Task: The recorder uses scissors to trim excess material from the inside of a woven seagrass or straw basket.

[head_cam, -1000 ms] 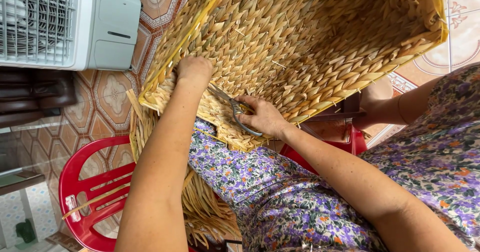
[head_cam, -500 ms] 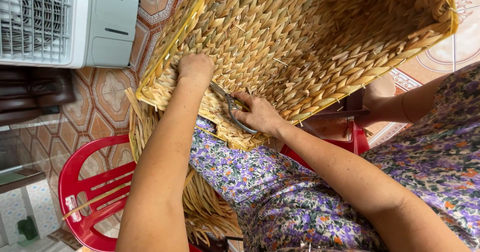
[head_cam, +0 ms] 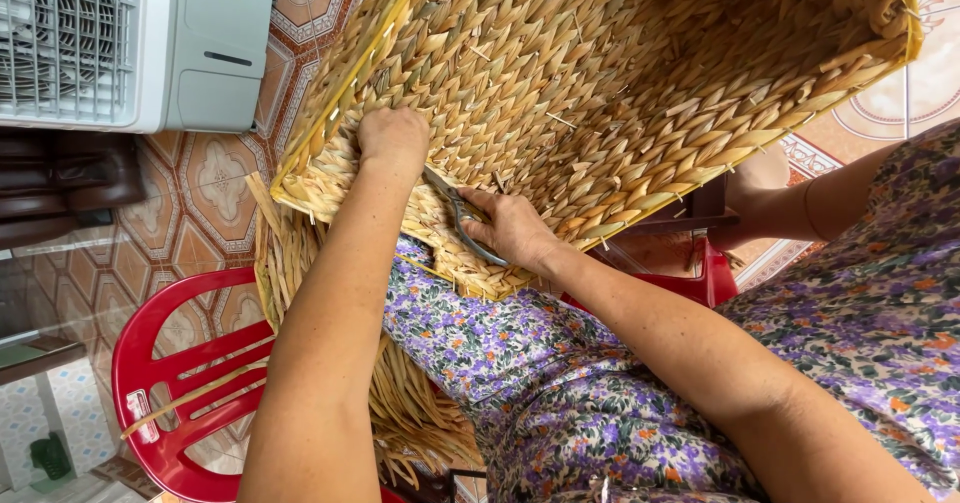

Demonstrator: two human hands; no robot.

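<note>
- Head view: the basket (head_cam: 620, 93) lies tipped across the lap; the left hand (head_cam: 393, 141) is pressed together, gripping its rim.
- The right hand (head_cam: 512, 228) is closed around scissors (head_cam: 462, 218), blades against the weave.
- Risk, I'd say: the blades could nick a sound strand, or the left fingers close by.
- Compared with half a second ago, little differs; the basket has tilted slightly.

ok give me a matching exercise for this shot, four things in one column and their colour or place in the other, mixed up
Things:
1. woven basket
2. chair
3. scissors
4. fan unit

Descriptions:
A. red plastic, lower left
B. white with a grille, top left
C. straw-coloured, lying across the lap
D. grey metal, in the right hand

Pairs: 1-C, 2-A, 3-D, 4-B
</note>
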